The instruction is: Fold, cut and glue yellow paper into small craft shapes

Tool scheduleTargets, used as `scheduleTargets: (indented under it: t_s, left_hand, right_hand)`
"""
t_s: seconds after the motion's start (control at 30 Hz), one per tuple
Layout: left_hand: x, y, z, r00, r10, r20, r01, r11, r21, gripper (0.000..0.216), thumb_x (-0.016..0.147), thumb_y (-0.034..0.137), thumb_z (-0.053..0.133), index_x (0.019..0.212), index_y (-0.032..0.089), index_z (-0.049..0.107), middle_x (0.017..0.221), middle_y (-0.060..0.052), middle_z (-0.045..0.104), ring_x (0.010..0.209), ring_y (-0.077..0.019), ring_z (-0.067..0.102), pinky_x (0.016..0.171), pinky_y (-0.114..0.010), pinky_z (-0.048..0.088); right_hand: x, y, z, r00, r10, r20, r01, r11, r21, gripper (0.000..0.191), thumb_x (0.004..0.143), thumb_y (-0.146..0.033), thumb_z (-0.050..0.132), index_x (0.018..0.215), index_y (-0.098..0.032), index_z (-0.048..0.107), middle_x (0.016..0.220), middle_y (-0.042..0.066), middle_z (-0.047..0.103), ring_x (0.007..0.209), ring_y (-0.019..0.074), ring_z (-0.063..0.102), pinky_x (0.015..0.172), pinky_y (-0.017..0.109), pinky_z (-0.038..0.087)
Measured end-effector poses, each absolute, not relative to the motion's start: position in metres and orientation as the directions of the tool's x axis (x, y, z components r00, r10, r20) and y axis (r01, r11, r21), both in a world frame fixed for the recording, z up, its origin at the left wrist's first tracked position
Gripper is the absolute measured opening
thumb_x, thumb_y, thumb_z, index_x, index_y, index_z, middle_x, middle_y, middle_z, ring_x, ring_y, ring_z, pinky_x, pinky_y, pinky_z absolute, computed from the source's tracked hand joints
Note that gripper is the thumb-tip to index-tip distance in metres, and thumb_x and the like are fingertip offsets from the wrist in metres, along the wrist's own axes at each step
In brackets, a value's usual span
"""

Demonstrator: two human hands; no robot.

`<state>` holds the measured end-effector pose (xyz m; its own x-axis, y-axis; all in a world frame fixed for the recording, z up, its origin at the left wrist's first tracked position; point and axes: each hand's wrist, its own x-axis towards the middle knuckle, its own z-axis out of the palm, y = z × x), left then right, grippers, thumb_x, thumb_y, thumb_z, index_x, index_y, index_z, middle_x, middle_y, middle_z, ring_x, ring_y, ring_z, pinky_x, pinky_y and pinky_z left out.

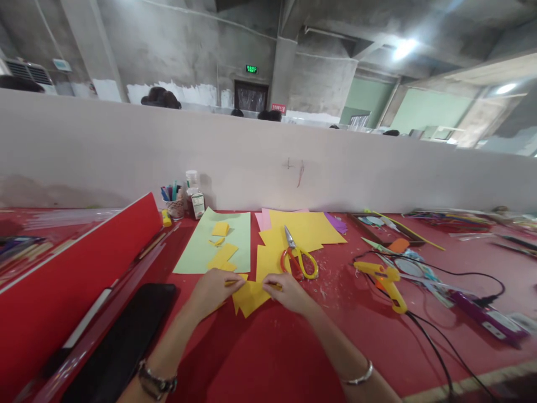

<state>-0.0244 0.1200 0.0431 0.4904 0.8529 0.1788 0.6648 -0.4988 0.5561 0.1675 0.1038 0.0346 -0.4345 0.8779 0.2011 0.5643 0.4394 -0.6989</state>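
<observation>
Both of my hands are closed at the near edge of the yellow sheets. My left hand (213,292) pinches yellow paper, a bit of which shows inside its curled fingers. My right hand (288,291) is closed the same way at the other side, with a bit of yellow inside its fingers. Between them lies a yellow paper piece (250,298) with pointed lower corners; whether both hands grip this one piece is hard to make out. Scissors (298,258) with one red and one yellow handle rest just beyond my right hand on larger yellow sheets (304,226).
Yellow cut pieces (222,256) lie on a light green sheet (189,254). At right are a yellow glue gun (384,280), its cables and a purple power strip (489,319). A black phone-like slab (126,336) and a red board (75,291) flank the left. A pen cup (174,207) stands behind.
</observation>
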Motion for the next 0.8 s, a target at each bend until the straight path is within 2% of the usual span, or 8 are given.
scheduleTargets:
  t_s: [0.13,0.2,0.3,0.4,0.5,0.6,0.67,0.8]
  left_hand:
    - [-0.016,0.116,0.046,0.610,0.707,0.357,0.685,-0.697,0.212,0.020,0.077,0.020,0.040,0.075,0.020,0.060,0.078,-0.001,0.064,0.077,-0.0156,0.053,0.084,-0.034,0.029]
    - [-0.009,0.114,0.045,0.658,0.676,0.332,0.679,-0.723,0.127,0.019,0.076,0.018,0.040,0.072,0.019,0.058,0.072,-0.001,0.063,0.073,-0.0146,0.054,0.084,-0.034,0.029]
    - [-0.001,0.110,0.044,0.656,0.719,0.230,0.723,-0.686,0.082,0.020,0.076,0.017,0.039,0.063,0.018,0.055,0.061,-0.001,0.060,0.061,-0.0141,0.053,0.070,-0.030,0.035]
    - [-0.001,0.110,0.043,0.553,0.812,0.187,0.797,-0.581,0.165,0.018,0.076,0.020,0.038,0.064,0.018,0.052,0.059,-0.001,0.058,0.055,-0.0138,0.051,0.055,-0.024,0.032]
    - [-0.003,0.111,0.040,0.427,0.884,0.190,0.804,-0.467,0.368,0.018,0.075,0.023,0.036,0.064,0.019,0.049,0.055,0.001,0.053,0.052,-0.0120,0.048,0.049,-0.021,0.028]
    - [-0.002,0.113,0.037,0.366,0.904,0.223,0.669,-0.422,0.612,0.021,0.075,0.028,0.033,0.061,0.019,0.045,0.054,0.003,0.048,0.051,-0.0110,0.044,0.049,-0.020,0.030]
    - [0.000,0.113,0.036,0.343,0.914,0.216,0.571,-0.385,0.725,0.022,0.072,0.031,0.034,0.057,0.018,0.043,0.054,0.003,0.046,0.050,-0.0106,0.041,0.049,-0.020,0.031]
    - [0.004,0.112,0.038,0.373,0.914,0.159,0.478,-0.336,0.811,0.022,0.068,0.035,0.037,0.055,0.018,0.043,0.055,0.003,0.046,0.052,-0.0107,0.040,0.051,-0.021,0.033]
  right_hand:
    - [0.161,0.103,0.029,-0.431,0.891,0.146,0.575,0.396,-0.716,0.019,0.075,-0.024,0.042,0.064,-0.016,0.054,0.055,-0.003,0.050,0.053,0.0084,0.045,0.053,0.019,0.034]
    - [0.159,0.103,0.026,-0.412,0.900,0.146,0.554,0.374,-0.744,0.017,0.074,-0.024,0.044,0.062,-0.016,0.054,0.050,-0.004,0.047,0.050,0.0074,0.043,0.051,0.018,0.033]
    - [0.158,0.104,0.024,-0.359,0.925,0.123,0.496,0.301,-0.814,0.016,0.070,-0.025,0.048,0.058,-0.017,0.051,0.043,-0.006,0.043,0.043,0.0066,0.040,0.047,0.018,0.033]
    - [0.159,0.105,0.026,-0.247,0.962,0.113,0.368,0.201,-0.908,0.018,0.065,-0.031,0.053,0.055,-0.017,0.048,0.042,-0.006,0.044,0.040,0.0067,0.041,0.044,0.019,0.033]
    - [0.159,0.107,0.028,-0.143,0.985,0.101,0.202,0.129,-0.971,0.024,0.060,-0.037,0.057,0.053,-0.018,0.044,0.042,-0.006,0.047,0.039,0.0073,0.042,0.044,0.021,0.035]
    - [0.158,0.109,0.029,-0.106,0.990,0.089,0.115,0.101,-0.988,0.027,0.057,-0.040,0.058,0.052,-0.018,0.043,0.043,-0.005,0.048,0.041,0.0077,0.044,0.046,0.022,0.037]
    - [0.158,0.110,0.029,-0.095,0.990,0.105,0.108,0.115,-0.987,0.027,0.060,-0.040,0.056,0.050,-0.018,0.044,0.044,-0.005,0.046,0.043,0.0077,0.044,0.046,0.021,0.038]
    - [0.158,0.110,0.027,-0.082,0.987,0.139,0.110,0.148,-0.983,0.027,0.065,-0.039,0.051,0.050,-0.018,0.042,0.045,-0.007,0.039,0.043,0.0064,0.041,0.043,0.019,0.035]
